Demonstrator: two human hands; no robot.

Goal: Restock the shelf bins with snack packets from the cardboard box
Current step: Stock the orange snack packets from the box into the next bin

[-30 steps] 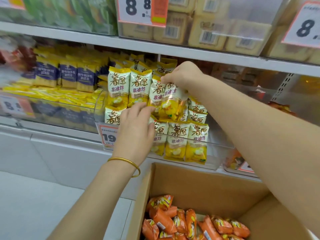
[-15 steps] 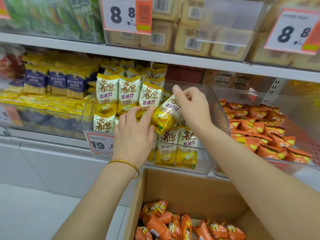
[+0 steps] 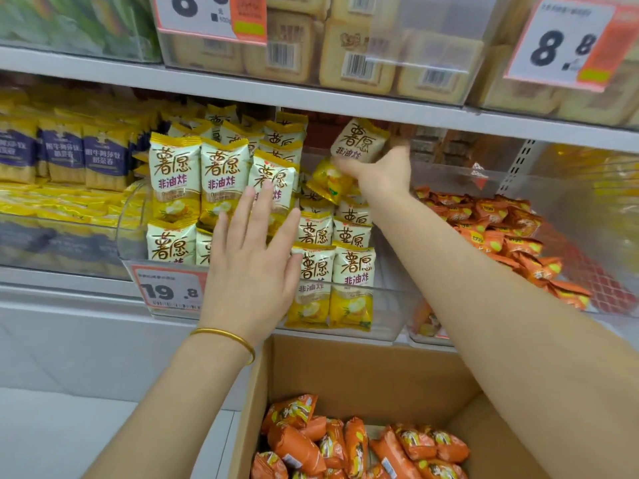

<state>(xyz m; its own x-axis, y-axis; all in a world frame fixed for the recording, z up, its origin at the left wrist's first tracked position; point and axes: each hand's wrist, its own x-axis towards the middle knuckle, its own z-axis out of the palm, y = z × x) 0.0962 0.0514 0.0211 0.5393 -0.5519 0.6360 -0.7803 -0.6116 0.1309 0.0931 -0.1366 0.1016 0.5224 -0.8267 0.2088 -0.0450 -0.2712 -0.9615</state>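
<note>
Left hand (image 3: 252, 261) flat, fingers straight and spread, pressing on the yellow packets (image 3: 174, 171) standing in the clear bin (image 3: 128, 219). Right hand (image 3: 382, 172) reaches far into the bin's right side and grips one packet (image 3: 359, 141), tilted, above the stacked rows. Box (image 3: 363, 375) near, below the shelf, holds orange packets (image 3: 349, 447). More orange ones (image 3: 498, 229) fill the right bin.

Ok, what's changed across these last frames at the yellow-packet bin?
The right hand carried the yellow packet in its grip up and back-right, toward the rear of the bin. The left hand opened flat against the upright front packets. The cardboard box and its orange packets look unchanged.
</note>
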